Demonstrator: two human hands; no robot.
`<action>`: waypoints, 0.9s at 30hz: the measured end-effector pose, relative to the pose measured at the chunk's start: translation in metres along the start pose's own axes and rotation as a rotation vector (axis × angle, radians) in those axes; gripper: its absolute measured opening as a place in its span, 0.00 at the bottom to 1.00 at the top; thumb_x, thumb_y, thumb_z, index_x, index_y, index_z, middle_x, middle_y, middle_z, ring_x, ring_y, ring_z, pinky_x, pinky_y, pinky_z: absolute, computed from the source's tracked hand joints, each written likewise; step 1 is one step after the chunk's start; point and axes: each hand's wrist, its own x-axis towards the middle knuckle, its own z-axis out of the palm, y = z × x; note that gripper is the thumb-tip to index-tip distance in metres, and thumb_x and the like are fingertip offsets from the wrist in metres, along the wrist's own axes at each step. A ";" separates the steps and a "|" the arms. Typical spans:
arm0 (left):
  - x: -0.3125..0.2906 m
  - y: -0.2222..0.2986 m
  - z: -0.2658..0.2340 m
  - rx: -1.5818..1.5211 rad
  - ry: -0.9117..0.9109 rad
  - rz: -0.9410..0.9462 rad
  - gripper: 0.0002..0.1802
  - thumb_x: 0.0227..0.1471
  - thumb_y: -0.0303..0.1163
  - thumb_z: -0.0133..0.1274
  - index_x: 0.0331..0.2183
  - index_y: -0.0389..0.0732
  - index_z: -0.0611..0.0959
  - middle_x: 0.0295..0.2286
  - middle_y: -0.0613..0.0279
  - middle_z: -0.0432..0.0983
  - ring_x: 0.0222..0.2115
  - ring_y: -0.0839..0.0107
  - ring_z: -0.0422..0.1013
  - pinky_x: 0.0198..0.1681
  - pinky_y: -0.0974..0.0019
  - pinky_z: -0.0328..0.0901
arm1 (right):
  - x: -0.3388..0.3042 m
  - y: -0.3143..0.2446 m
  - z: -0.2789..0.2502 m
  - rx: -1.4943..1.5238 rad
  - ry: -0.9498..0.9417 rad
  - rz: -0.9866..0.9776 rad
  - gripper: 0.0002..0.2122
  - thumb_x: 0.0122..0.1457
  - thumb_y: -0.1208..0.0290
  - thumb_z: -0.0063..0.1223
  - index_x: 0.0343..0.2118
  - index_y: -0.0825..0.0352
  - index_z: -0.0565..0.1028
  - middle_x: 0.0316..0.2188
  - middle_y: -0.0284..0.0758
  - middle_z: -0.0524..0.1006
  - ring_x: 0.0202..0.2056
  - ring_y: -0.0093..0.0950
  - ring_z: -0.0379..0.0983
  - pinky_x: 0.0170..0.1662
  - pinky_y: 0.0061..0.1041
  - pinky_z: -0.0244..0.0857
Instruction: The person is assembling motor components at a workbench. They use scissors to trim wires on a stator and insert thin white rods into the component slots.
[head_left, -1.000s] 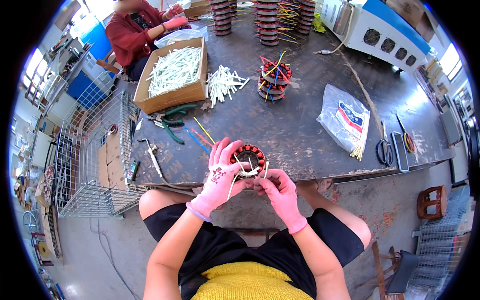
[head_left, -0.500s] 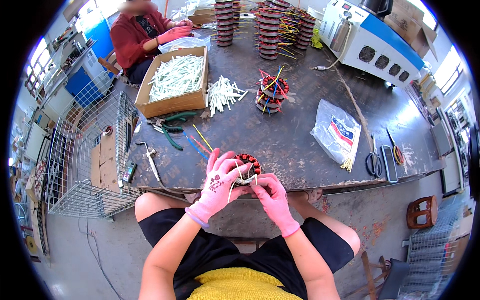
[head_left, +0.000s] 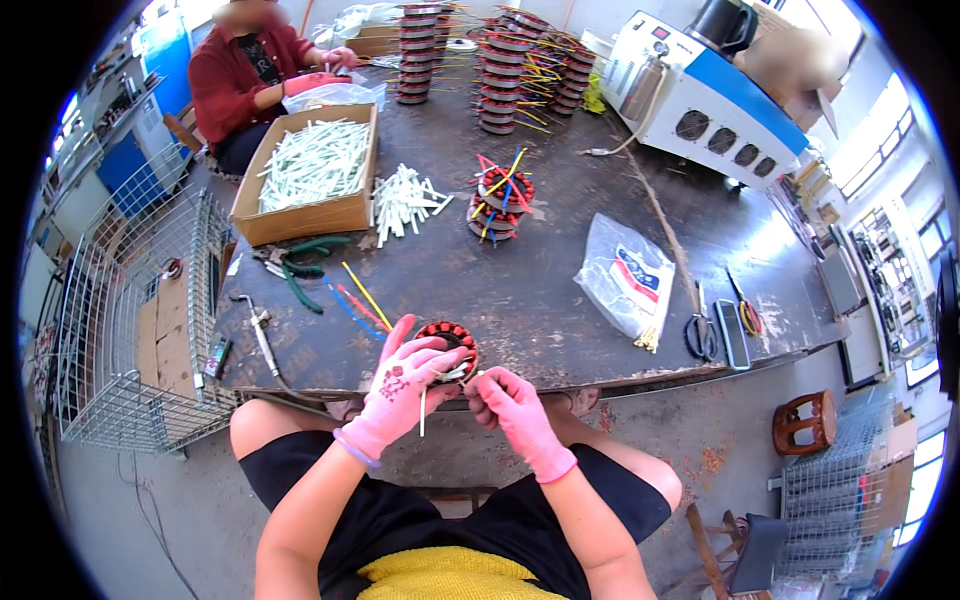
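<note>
My left hand [head_left: 398, 388], in a pink glove, is closed round a ring-shaped motor stator [head_left: 460, 336] with red windings, at the table's near edge. Yellow, red and blue wires [head_left: 366, 298] run out from its far left side. A thin white sleeve [head_left: 422, 412] hangs down below my left fingers. My right hand [head_left: 512, 412], also gloved in pink, is pinched at the stator's lower right rim. A small pale tip shows at its fingertips; what it grips is mostly hidden.
An open carton [head_left: 305, 222] holds many white sleeves, with loose sleeves [head_left: 405, 203] beside it. Two stacked stators [head_left: 502, 205], green-handled pliers [head_left: 300, 286], a torch-like tool [head_left: 263, 338], a plastic bag [head_left: 625, 280], scissors [head_left: 701, 337] and a phone [head_left: 733, 336] lie about. A person [head_left: 240, 90] sits far left.
My right hand has drawn slightly down and away from the stator, its fingers more curled. More of the red windings show. The whole view has shifted, so the table appears further left.
</note>
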 end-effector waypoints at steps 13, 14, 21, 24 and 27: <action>-0.001 0.002 0.001 0.007 0.024 0.009 0.32 0.38 0.33 0.67 0.50 0.54 0.82 0.38 0.67 0.80 0.47 0.66 0.72 0.67 0.46 0.51 | 0.008 -0.013 0.008 -0.001 0.014 0.058 0.13 0.65 0.55 0.53 0.33 0.60 0.77 0.23 0.20 0.70 0.22 0.10 0.60 0.25 0.12 0.52; 0.000 0.002 0.001 0.005 0.024 0.012 0.31 0.38 0.33 0.67 0.50 0.54 0.82 0.38 0.68 0.80 0.47 0.67 0.72 0.67 0.46 0.51 | 0.009 -0.013 0.008 -0.013 0.024 0.060 0.13 0.65 0.55 0.53 0.33 0.60 0.77 0.23 0.20 0.70 0.22 0.10 0.60 0.25 0.12 0.52; 0.002 0.006 -0.001 0.001 0.068 0.029 0.30 0.33 0.31 0.70 0.45 0.50 0.84 0.39 0.66 0.80 0.45 0.67 0.74 0.65 0.45 0.53 | 0.014 -0.006 0.004 0.003 0.010 0.122 0.13 0.65 0.57 0.54 0.33 0.63 0.77 0.23 0.21 0.72 0.21 0.10 0.59 0.24 0.13 0.50; 0.000 0.001 0.005 -0.071 0.080 -0.001 0.30 0.33 0.30 0.70 0.45 0.48 0.84 0.39 0.66 0.80 0.45 0.67 0.74 0.66 0.45 0.52 | 0.023 -0.001 0.010 -0.105 0.066 0.141 0.13 0.64 0.58 0.54 0.34 0.63 0.77 0.22 0.21 0.72 0.20 0.10 0.59 0.23 0.13 0.50; 0.002 0.003 0.005 -0.118 0.070 -0.019 0.28 0.34 0.28 0.69 0.43 0.48 0.85 0.37 0.65 0.81 0.45 0.67 0.75 0.66 0.45 0.52 | 0.029 0.003 0.007 -0.258 0.077 0.107 0.13 0.64 0.60 0.54 0.35 0.66 0.78 0.22 0.22 0.73 0.22 0.11 0.61 0.25 0.14 0.53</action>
